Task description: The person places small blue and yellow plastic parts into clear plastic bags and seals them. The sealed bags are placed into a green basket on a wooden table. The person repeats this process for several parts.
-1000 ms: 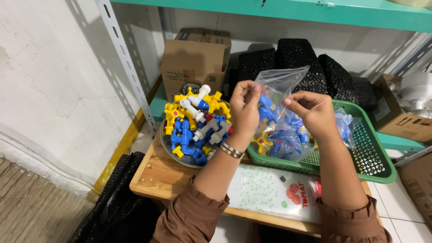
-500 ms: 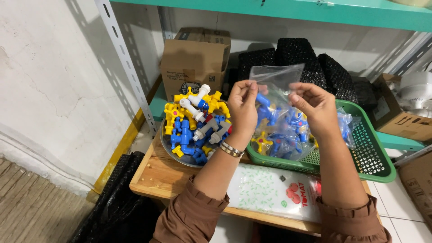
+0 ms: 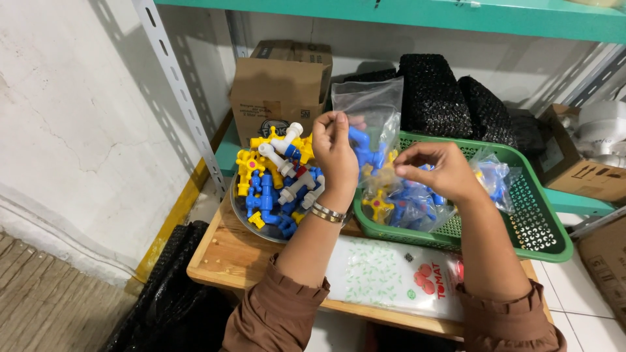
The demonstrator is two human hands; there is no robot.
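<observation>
While both hands pinch it — clear plastic bag (image 3: 373, 111), blue tap (image 3: 365, 148) inside.

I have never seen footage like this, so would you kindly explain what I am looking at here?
There is no machine: the camera sits on a person's head and looks down at their own two hands. The left hand and the right hand hold up a clear plastic bag with a blue plastic piece inside. Below, on a wooden board, a bowl is piled with blue, yellow and white plastic taps. Beside it a green basket holds filled bags. A cardboard box stands behind.
</observation>
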